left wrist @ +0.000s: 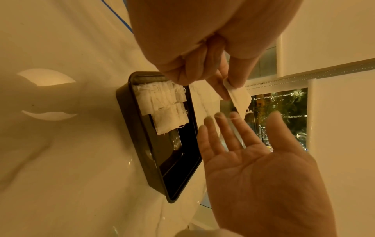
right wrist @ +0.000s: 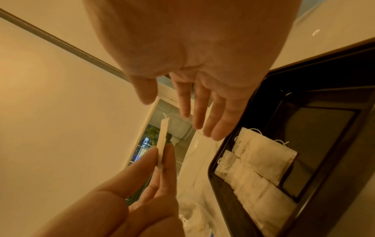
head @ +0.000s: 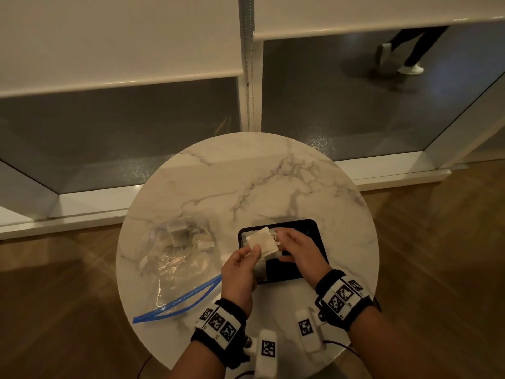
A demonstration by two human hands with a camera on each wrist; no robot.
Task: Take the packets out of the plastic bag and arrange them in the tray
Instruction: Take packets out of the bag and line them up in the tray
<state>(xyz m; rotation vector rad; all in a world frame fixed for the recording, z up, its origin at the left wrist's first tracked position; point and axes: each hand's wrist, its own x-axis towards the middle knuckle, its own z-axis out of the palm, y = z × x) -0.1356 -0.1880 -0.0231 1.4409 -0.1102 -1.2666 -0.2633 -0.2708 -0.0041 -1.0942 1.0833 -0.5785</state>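
Observation:
My left hand [head: 251, 251] pinches a flat white packet [head: 261, 240] by its lower edge, holding it up above the left end of the black tray [head: 319, 233]. The left wrist view shows the pinch [left wrist: 229, 83] on the packet [left wrist: 240, 99]. My right hand [head: 284, 243] hovers over the tray with straight fingers, close to the packet and holding nothing. Several white packets [left wrist: 164, 102] lie overlapped in a row in the tray's left part [right wrist: 263, 163]. The clear plastic bag [head: 177, 258] with a blue zip strip lies left of the tray, with packets [head: 188, 236] inside.
Everything sits on a small round marble table [head: 246, 181] with wooden floor around it. The tray's right half [right wrist: 324, 128] is bare black. Beyond the table are a window and blinds; a person's legs [head: 404, 53] show behind the glass.

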